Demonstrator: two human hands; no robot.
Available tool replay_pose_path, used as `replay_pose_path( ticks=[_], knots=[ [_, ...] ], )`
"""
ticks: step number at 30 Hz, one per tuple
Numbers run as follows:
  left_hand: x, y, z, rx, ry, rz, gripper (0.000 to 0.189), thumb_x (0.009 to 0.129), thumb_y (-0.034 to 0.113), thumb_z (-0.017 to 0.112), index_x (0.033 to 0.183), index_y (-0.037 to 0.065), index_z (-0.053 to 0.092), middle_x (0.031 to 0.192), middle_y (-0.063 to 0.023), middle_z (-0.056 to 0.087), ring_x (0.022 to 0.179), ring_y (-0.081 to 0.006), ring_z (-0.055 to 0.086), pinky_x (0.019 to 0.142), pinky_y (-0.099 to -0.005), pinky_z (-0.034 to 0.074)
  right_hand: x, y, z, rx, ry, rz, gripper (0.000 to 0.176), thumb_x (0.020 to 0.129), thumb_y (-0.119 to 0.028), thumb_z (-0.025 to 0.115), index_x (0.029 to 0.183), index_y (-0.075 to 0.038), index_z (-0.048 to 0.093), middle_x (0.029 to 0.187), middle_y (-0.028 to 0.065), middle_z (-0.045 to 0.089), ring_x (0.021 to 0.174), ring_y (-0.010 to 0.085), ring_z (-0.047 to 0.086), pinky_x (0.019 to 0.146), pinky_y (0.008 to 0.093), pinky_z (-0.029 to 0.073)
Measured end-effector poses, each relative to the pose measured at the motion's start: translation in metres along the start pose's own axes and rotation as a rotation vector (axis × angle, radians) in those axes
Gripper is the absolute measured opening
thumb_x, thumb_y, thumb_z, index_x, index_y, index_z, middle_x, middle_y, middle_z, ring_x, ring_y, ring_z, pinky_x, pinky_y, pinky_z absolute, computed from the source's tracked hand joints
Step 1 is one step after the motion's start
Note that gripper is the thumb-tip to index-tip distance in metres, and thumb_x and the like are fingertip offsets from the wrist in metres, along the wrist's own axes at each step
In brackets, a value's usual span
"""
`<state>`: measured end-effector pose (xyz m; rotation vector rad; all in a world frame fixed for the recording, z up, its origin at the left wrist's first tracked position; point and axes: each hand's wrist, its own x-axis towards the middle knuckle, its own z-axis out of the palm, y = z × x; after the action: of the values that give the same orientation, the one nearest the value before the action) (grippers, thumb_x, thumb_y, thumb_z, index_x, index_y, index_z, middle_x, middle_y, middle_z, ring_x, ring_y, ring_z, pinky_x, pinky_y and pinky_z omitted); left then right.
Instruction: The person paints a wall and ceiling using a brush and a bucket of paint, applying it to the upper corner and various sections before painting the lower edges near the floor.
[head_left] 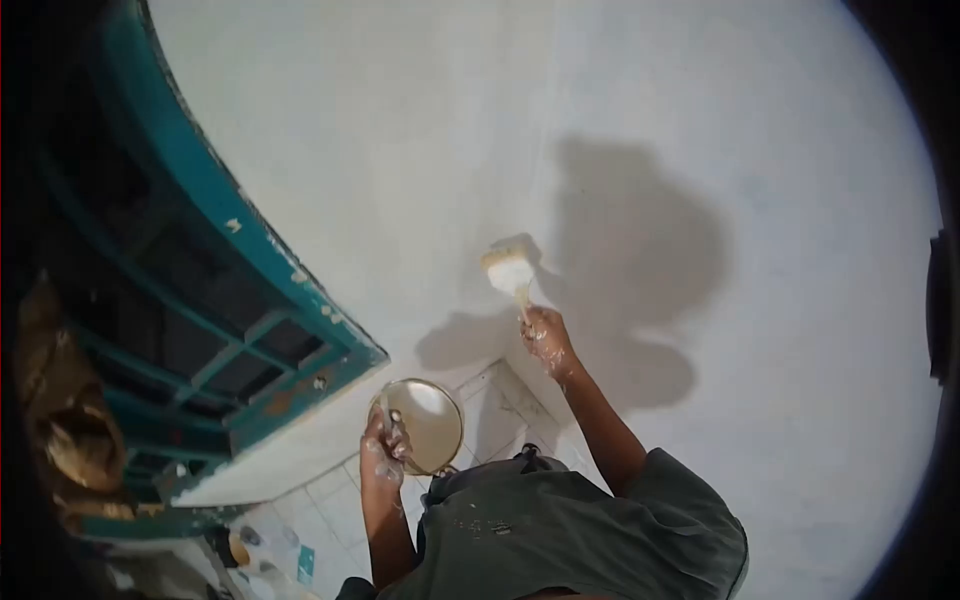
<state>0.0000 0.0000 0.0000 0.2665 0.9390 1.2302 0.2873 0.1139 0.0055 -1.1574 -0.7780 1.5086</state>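
My right hand, spotted with white paint, is closed around the handle of a wide paintbrush. Its paint-coated bristle end points up, close to the pale wall. Lower and to the left, my left hand grips the left rim of a round bucket. Pale paint shows inside the bucket, and white smears cover the fingers and wrist of this hand.
A teal window frame with chipped, paint-spotted edges stands at the left. Brown crumpled material hangs beside it. Below are floor tiles and several small items near the lower left. My shadow falls on the wall.
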Motion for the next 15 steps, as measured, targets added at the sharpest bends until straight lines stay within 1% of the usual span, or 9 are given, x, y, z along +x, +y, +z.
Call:
replay_pose_path(
  ticks=[2, 3, 5, 6, 7, 8, 9, 11, 15],
  knots=[
    [0.013, -0.005, 0.003, 0.055, -0.137, -0.02, 0.026, 0.086, 0.035, 0.043, 0.085, 0.009, 0.048, 0.055, 0.0012, 0.041, 0.038, -0.0076, 0.03, 0.034, -0.0201, 0.024, 0.003, -0.019, 0.001, -0.131, 0.157, -0.294, 0.025, 0.085, -0.02, 0.045, 0.071, 0.0, 0.051, 0.055, 0.003, 0.045, 0.04, 0.0119, 0.04, 0.039, 0.0272, 0.035],
    [-0.012, -0.008, -0.002, 0.031, -0.152, -0.089, 0.026, 0.086, 0.035, 0.043, 0.085, 0.009, 0.048, 0.055, 0.0012, 0.041, 0.038, -0.0076, 0.03, 0.034, -0.0201, 0.024, -0.027, -0.024, 0.006, -0.171, 0.215, -0.269, 0.025, 0.085, -0.02, 0.045, 0.071, 0.0, 0.051, 0.055, 0.003, 0.045, 0.04, 0.0119, 0.04, 0.039, 0.0272, 0.035],
    [0.001, 0.017, 0.005, 0.148, -0.083, -0.087, 0.032, 0.085, 0.037, 0.046, 0.078, 0.007, 0.049, 0.051, 0.0032, 0.036, 0.038, -0.0067, 0.029, 0.035, -0.0197, 0.021, -0.013, -0.036, 0.024, -0.527, 0.457, -0.596, 0.023, 0.084, -0.015, 0.045, 0.069, 0.002, 0.049, 0.052, 0.0077, 0.047, 0.041, 0.0148, 0.044, 0.041, 0.0312, 0.037],
    [0.006, 0.023, 0.002, 0.154, -0.099, -0.111, 0.031, 0.085, 0.037, 0.046, 0.077, 0.007, 0.05, 0.049, 0.0031, 0.036, 0.037, -0.0069, 0.029, 0.034, -0.0198, 0.02, -0.017, -0.045, 0.033, -0.518, 0.48, -0.612, 0.023, 0.084, -0.015, 0.045, 0.069, 0.002, 0.049, 0.052, 0.0077, 0.047, 0.041, 0.0148, 0.044, 0.041, 0.0312, 0.037],
    [0.006, 0.018, -0.004, 0.157, -0.121, -0.128, 0.031, 0.085, 0.037, 0.046, 0.077, 0.007, 0.05, 0.049, 0.0031, 0.036, 0.037, -0.0069, 0.029, 0.034, -0.0198, 0.02, -0.04, -0.059, 0.04, -0.673, 0.572, -0.622, 0.021, 0.083, -0.013, 0.044, 0.07, 0.002, 0.049, 0.053, 0.0114, 0.048, 0.043, 0.0198, 0.048, 0.043, 0.0339, 0.038],
    [0.014, 0.016, -0.015, 0.182, -0.162, -0.23, 0.03, 0.085, 0.037, 0.047, 0.077, 0.008, 0.05, 0.048, 0.0031, 0.036, 0.036, -0.0069, 0.029, 0.034, -0.0198, 0.02, -0.057, -0.073, 0.05, -0.848, 0.677, -0.616, 0.019, 0.082, -0.011, 0.044, 0.071, 0.003, 0.049, 0.054, 0.0152, 0.05, 0.046, 0.0247, 0.051, 0.046, 0.0365, 0.04],
    [0.029, 0.023, -0.022, 0.216, -0.192, -0.3, 0.029, 0.085, 0.036, 0.047, 0.077, 0.008, 0.051, 0.048, 0.0032, 0.036, 0.035, -0.0069, 0.029, 0.034, -0.0197, 0.021, -0.051, -0.083, 0.061, -0.852, 0.697, -0.621, 0.019, 0.082, -0.011, 0.044, 0.071, 0.003, 0.049, 0.054, 0.0152, 0.05, 0.046, 0.0247, 0.051, 0.046, 0.0365, 0.04],
    [0.044, 0.036, -0.02, 0.259, -0.179, -0.319, 0.029, 0.084, 0.036, 0.049, 0.076, 0.009, 0.052, 0.046, 0.0036, 0.035, 0.034, -0.0073, 0.029, 0.034, -0.0202, 0.021, -0.042, -0.11, 0.071, -1.053, 0.878, -0.766, 0.017, 0.081, -0.01, 0.043, 0.072, 0.003, 0.049, 0.058, 0.0193, 0.053, 0.055, 0.0346, 0.054, 0.052, 0.0408, 0.042],
    [0.056, 0.039, -0.008, 0.35, -0.283, -0.37, 0.028, 0.083, 0.035, 0.051, 0.077, 0.008, 0.052, 0.047, 0.0043, 0.035, 0.034, -0.0064, 0.029, 0.034, -0.0202, 0.022, -0.046, -0.18, 0.088, -0.998, 1.027, -0.732, 0.019, 0.081, -0.013, 0.042, 0.074, 0.002, 0.049, 0.062, 0.0197, 0.055, 0.058, 0.0377, 0.053, 0.054, 0.0434, 0.043]
  ],
)
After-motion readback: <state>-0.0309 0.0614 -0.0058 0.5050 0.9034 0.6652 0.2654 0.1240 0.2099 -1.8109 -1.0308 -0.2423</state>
